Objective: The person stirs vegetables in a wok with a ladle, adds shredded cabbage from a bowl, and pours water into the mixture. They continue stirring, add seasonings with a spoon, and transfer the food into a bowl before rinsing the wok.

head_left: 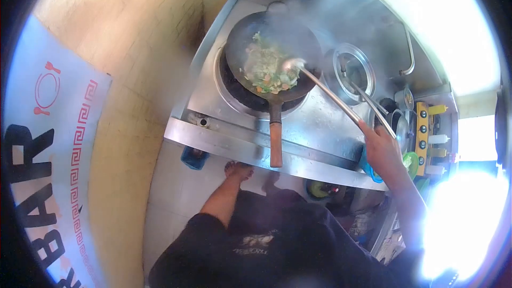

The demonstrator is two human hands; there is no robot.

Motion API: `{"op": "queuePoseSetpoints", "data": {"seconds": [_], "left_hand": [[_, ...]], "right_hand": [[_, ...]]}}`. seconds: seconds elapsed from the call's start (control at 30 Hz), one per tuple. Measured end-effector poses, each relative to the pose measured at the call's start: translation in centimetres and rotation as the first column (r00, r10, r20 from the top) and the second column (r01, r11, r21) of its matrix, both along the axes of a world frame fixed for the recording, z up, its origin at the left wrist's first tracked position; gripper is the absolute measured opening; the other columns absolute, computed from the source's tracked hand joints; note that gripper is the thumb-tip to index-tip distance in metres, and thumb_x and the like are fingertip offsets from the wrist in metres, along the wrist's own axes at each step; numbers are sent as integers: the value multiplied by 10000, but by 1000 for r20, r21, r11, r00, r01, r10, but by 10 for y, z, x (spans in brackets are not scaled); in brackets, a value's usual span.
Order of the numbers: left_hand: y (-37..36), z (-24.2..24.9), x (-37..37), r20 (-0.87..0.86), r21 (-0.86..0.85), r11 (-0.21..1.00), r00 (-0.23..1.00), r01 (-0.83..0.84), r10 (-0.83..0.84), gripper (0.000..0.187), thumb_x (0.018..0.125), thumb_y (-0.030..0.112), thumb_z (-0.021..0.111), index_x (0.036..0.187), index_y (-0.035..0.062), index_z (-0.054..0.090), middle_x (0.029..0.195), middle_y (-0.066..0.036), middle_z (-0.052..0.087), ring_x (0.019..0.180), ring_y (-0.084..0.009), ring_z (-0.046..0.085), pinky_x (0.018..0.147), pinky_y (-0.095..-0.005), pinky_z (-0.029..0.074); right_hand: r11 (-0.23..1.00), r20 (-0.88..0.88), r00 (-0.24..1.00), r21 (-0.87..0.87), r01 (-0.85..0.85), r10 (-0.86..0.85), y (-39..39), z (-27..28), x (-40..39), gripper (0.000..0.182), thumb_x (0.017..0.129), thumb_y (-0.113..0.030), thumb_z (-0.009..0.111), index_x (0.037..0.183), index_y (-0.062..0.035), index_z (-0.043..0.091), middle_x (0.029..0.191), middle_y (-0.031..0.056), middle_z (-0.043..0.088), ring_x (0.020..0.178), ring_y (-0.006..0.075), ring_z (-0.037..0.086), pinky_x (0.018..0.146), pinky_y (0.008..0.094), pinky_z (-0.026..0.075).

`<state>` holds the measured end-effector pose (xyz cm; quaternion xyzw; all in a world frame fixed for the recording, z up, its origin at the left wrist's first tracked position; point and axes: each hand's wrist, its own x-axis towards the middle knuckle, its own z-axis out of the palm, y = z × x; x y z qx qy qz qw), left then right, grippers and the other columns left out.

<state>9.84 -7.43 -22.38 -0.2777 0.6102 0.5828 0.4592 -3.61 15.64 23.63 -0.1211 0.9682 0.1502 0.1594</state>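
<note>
My right hand (pixel 381 146) is closed round the long metal handle of a ladle (pixel 333 96). The ladle's bowl rests among chopped food (pixel 266 64), green and pale bits, at the right side of a dark wok (pixel 242 37). The wok sits on a round burner, and its wooden handle (pixel 276 144) points toward me over the stove's front edge. My left hand (pixel 238 170) hangs low beside that edge, left of the wooden handle and apart from it. Its fingers look curled; whatever may be inside them is hidden. Steam blurs the wok's far side.
Right of the wok, a round metal pot (pixel 368 66) has another long-handled utensil in it. Farther right stand a lidded pot (pixel 399 122) and a yellow rack (pixel 422 136) with squeeze bottles. A blue container (pixel 194 158) is under the stove's front edge. A tiled wall (pixel 133 101) rises left.
</note>
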Motion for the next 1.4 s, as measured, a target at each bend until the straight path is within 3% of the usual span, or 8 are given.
{"op": "queuePoseSetpoints", "data": {"seconds": [0.23, 0.3, 0.5, 0.6, 0.67, 0.77, 0.97, 1.4], "left_hand": [[18, -1, -3, -180, -440, 801, 834, 407, -522, 397, 866, 412, 584, 1152, 137, 598, 1106, -21, 625, 980, -150, 599, 887, -380, 490], [20, 16, 1, 49, 228, 959, 982, 166, -182, 419, 892, 410, 574, 1181, 106, 587, 1125, -26, 621, 1023, -168, 589, 934, -405, 465], [-15, 188, -26, -130, 745, 663, 960, -71, 249, 344, 930, 293, 572, 1176, 56, 525, 1047, -116, 629, 1024, -222, 585, 873, -390, 491], [7, 204, -57, 90, 745, 562, 889, -359, 449, 351, 917, 288, 593, 1160, 55, 494, 982, -97, 619, 911, -207, 612, 802, -386, 532], [18, 200, -67, 117, 718, 573, 880, -395, 461, 298, 906, 281, 609, 1070, 58, 502, 929, -83, 599, 840, -200, 611, 742, -388, 537], [28, 178, -83, 147, 717, 550, 863, -429, 483, 237, 885, 253, 638, 948, 61, 515, 813, -56, 562, 687, -180, 588, 621, -382, 535], [35, 189, -85, 103, 645, 614, 848, -454, 519, 129, 858, 160, 638, 858, 77, 540, 673, -22, 531, 550, -153, 542, 493, -347, 486], [35, 194, -81, 153, 705, 515, 814, -487, 560, 107, 840, 96, 617, 818, 64, 517, 638, -26, 502, 516, -159, 528, 458, -350, 472]], "right_hand": [[977, -150, 987, -198, -82, 53, 6, -64, -11, 445, 810, -61, 553, 1240, -174, 572, 807, 158, 578, 705, 351, 605, 671, 447, 498], [939, -154, 988, -343, -24, -31, 9, -83, -26, 437, 812, -68, 560, 1241, -152, 570, 807, 167, 593, 714, 360, 605, 701, 441, 498], [667, -145, 966, -744, 36, -214, -4, -129, -59, 441, 822, -79, 585, 1261, -69, 549, 890, 225, 647, 834, 377, 628, 770, 447, 493], [276, 563, 721, -676, 683, -404, -12, -91, -54, 430, 823, -96, 598, 1248, -49, 553, 922, 213, 656, 854, 386, 632, 770, 439, 494], [528, 417, 846, -661, 533, -332, -1, -71, -41, 440, 837, -80, 594, 1273, -52, 540, 931, 149, 689, 890, 195, 655, 762, 340, 502], [723, -21, 999, -691, 13, -37, 39, -69, -16, 457, 827, -52, 579, 1280, -109, 555, 818, 161, 665, 807, 249, 658, 691, 377, 505], [997, -5, 999, -65, -42, 42, 14, -44, 15, 485, 833, -71, 495, 1309, -164, 489, 921, 216, 619, 774, 359, 640, 694, 460, 524], [994, -11, 995, 25, -104, 104, -12, -37, -31, 483, 855, -35, 460, 1332, -112, 437, 889, 201, 610, 790, 365, 646, 685, 455, 527]]}}
